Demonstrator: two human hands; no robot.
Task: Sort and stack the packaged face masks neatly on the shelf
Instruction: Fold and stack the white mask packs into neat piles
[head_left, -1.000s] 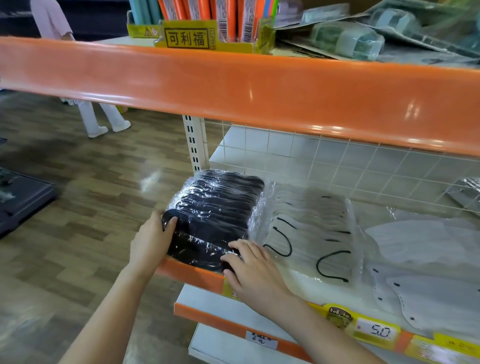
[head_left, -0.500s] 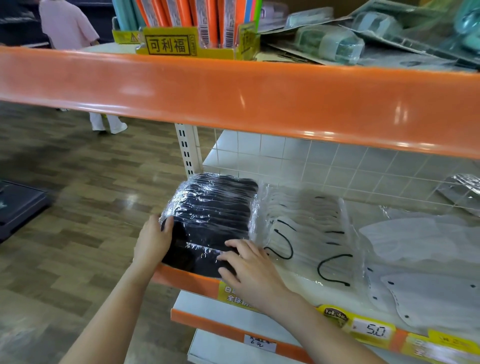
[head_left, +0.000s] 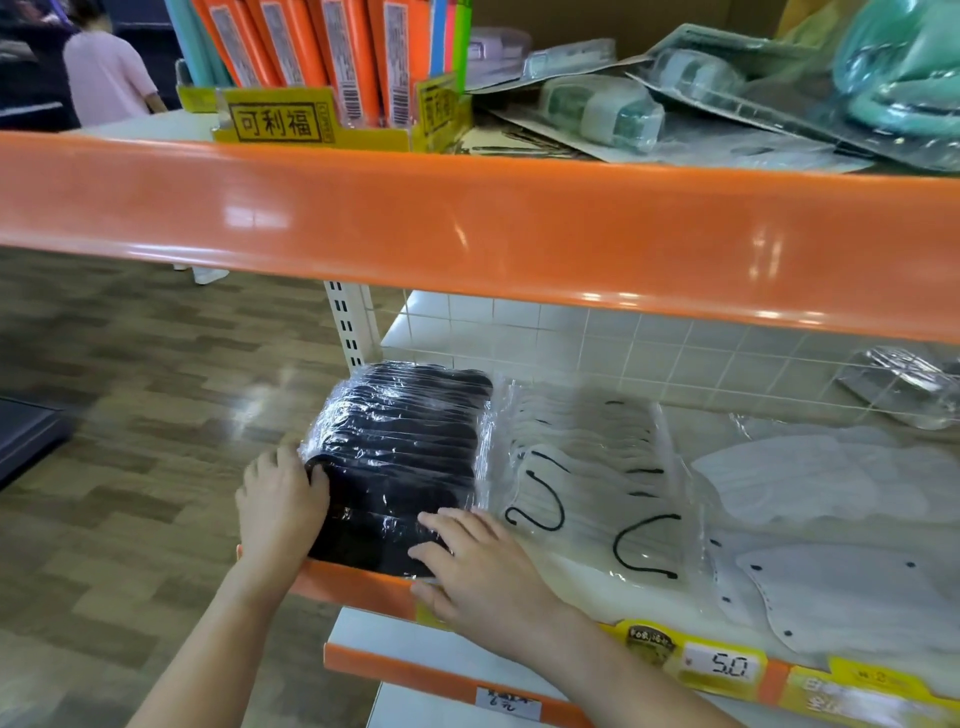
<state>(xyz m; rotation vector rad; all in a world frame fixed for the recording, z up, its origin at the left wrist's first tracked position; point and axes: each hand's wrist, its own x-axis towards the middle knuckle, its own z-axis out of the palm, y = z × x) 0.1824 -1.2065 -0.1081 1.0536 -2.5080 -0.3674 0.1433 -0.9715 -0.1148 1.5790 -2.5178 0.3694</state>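
left of the grip runs a glossy wood-pattern floor (head_left: 135, 395) catching pale light. above it spans an orange shelf beam (head_left: 467, 228). behind stands a white slotted upright (head_left: 347, 327) and a white wire grid back (head_left: 649, 353). far upper left stands a person in pink (head_left: 106, 78).

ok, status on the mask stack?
Left hand pressing the black mask stack side. Right hand flat on its front. White packs abut its right; nothing blocking.

The orange upper shelf edge (head_left: 519, 234) overhangs the black mask stack (head_left: 405, 457), leaving open room between.
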